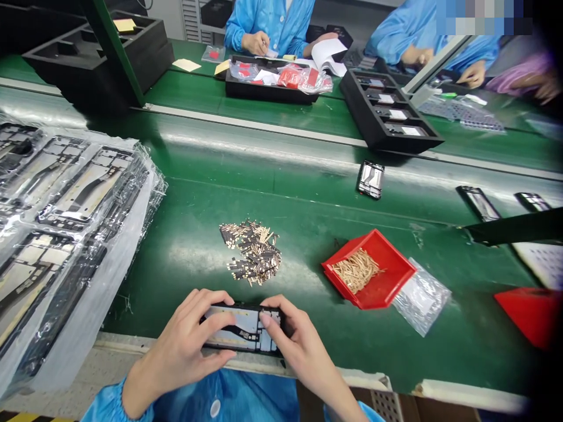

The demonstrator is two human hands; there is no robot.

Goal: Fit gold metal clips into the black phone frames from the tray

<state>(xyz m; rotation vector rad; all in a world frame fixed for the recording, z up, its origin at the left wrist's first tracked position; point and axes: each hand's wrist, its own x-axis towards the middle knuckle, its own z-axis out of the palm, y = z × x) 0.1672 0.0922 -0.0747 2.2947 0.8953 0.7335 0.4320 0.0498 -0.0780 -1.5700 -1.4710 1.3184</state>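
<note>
A black phone frame with a pale inner plate and a dark flex cable lies sideways at the bench's near edge. My left hand grips its left end, fingers on the far rim and thumb at the near side. At the right end, my right hand is closed on the frame, its thumb pressing over the inner face. Just beyond the frame is a loose pile of small black and gold strips. To the right, a red bin holds thin tan strips.
Trays of phone frames in clear plastic are stacked at left. A clear bag touches the red bin. Another phone frame lies farther back. A green post rises at left; co-workers sit across the bench behind black trays.
</note>
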